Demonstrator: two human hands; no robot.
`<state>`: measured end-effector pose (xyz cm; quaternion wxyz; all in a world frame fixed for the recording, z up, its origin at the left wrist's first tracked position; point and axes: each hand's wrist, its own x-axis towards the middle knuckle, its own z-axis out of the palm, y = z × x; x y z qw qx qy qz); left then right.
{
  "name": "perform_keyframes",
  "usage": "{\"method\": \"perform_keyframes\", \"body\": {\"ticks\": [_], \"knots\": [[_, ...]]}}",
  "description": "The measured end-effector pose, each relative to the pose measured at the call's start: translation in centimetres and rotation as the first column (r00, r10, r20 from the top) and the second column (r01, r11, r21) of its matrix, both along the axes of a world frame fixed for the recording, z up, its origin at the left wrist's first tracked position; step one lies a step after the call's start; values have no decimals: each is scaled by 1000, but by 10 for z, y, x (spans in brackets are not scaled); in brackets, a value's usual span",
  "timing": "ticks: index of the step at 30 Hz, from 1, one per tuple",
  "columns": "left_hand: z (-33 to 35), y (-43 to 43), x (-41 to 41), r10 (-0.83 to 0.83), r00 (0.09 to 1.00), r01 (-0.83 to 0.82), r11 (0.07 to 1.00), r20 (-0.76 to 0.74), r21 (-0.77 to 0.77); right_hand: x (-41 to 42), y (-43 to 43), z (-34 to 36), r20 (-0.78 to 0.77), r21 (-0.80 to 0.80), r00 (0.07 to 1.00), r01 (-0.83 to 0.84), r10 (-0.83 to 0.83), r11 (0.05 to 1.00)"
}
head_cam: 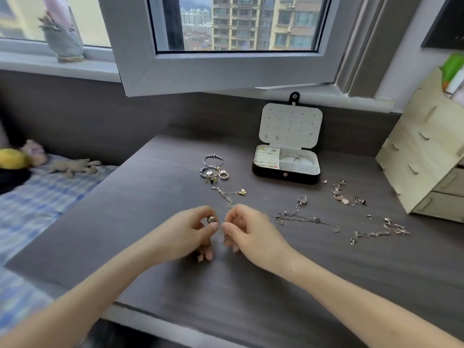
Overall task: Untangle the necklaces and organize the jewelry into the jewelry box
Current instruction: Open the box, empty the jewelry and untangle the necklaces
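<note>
My left hand pinches a dark round pendant between thumb and fingers, just above the desk. My right hand is close beside it and pinches a thin chain that hangs from its fingertips. The open jewelry box stands at the back of the desk, its white lid upright and a bangle in its right compartment. Beaded bracelets and rings lie left of the box. A chain with a gold charm lies just beyond my hands. Tangled silver necklaces lie to the right.
Earrings and small charms are scattered right of the box, and another chain lies further right. A wooden drawer organizer stands at the desk's right edge. An open window sash overhangs the back. A bed with a checked sheet is at left.
</note>
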<state>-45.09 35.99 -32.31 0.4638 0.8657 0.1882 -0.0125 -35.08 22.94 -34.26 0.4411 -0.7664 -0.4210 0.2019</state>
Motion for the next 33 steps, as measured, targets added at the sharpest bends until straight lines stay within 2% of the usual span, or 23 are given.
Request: {"method": "perform_keyframes", "body": {"ticks": [4,11,17,19,27,33], "knots": [[-3,16,-5,60,997,-49,971,-41,234,-3,28,-9,167,-60,986,34,-23,998],[-7,35,3,125,986,-72,915,-110,396,5,59,-7,298,-176,953,115,-59,978],[-6,44,13,168,979,-69,800,-112,596,16,72,-4,422,-191,901,201,-105,961],[-5,47,14,178,979,-81,785,-98,614,19,73,-4,429,-189,896,212,-113,959],[-9,56,0,173,982,-116,862,-72,494,13,61,-7,435,-152,897,157,-77,976],[-12,58,3,180,984,-136,805,-19,578,9,59,-4,398,-222,917,120,-23,968]]}}
